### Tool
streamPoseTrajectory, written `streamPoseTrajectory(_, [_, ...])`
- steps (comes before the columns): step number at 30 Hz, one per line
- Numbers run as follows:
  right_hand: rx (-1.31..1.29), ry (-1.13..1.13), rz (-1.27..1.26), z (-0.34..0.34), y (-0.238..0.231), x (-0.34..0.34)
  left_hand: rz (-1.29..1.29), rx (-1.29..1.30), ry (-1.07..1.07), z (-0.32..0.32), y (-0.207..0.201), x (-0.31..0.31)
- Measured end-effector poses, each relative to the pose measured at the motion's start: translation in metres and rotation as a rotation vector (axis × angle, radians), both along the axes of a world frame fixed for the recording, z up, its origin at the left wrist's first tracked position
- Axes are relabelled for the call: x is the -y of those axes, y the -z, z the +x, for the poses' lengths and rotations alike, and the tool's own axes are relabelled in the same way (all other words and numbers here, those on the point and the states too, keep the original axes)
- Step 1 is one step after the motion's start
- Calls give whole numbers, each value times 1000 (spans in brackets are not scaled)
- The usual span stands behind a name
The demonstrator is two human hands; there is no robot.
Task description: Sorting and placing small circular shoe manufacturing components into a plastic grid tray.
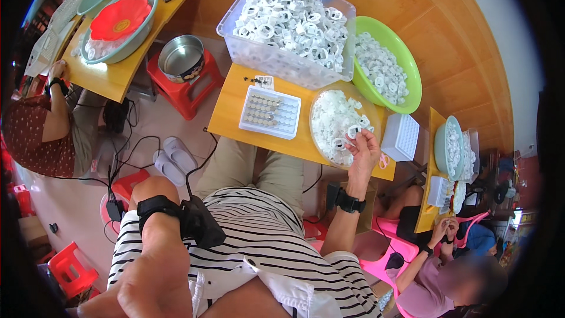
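Note:
My right hand [365, 154] is over the round tray [318, 141] of small white plastic parts on the yellow table. Its fingers are closed on a white ring-shaped plastic part [353, 131]. Close to the camera at the lower left, my left hand [144, 285] is bent back toward me, and its fingers run out of the picture, so its grip does not show. In front of me lies a white tray [288, 132] with rows of small round grey pieces in part of it. A white block with a grid of holes [402, 137] stands right of the round tray.
A clear bin [253, 56] and a green basin [412, 85], both full of white parts, stand behind. Pink scissors [384, 161] lie near the right edge. A red stool [187, 101] bears a metal bowl [181, 59]. Other people sit at tables left and right.

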State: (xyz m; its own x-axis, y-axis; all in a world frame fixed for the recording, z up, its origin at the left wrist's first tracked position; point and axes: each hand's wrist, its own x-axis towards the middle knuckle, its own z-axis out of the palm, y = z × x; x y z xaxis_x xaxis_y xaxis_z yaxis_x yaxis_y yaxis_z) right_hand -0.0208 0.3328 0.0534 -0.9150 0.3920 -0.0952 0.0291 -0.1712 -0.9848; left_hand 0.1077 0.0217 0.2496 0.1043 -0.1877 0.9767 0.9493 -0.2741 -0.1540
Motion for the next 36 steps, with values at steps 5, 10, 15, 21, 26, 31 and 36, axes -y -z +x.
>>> streamPoseTrajectory(5, [-11, -78, -89, 5, -7, 15, 31, -89, -20, -9, -4, -2])
streamPoseTrajectory(10, [-10, -219, -69, 8, -14, 31, 106, -41, -124, -4, 2, -5])
streamPoseTrajectory(15, [-21, -291, 63, 17, -19, 39, 244, 155, -491, -22, 44, 0])
streamPoseTrajectory(21, [-28, -500, 201, 30, -44, 75, -368, 1535, 91, -83, 148, -15])
streamPoseTrajectory(26, [-92, -617, 292, 26, -48, 99, -315, 1865, 583, -87, 182, -25])
streamPoseTrajectory(31, [-140, -756, 362, 24, -41, 117, -169, 1889, 827, -82, 194, -26])
streamPoseTrajectory(36, [-225, -791, 441, 24, -32, 128, -121, 1859, 930, -70, 207, -8])
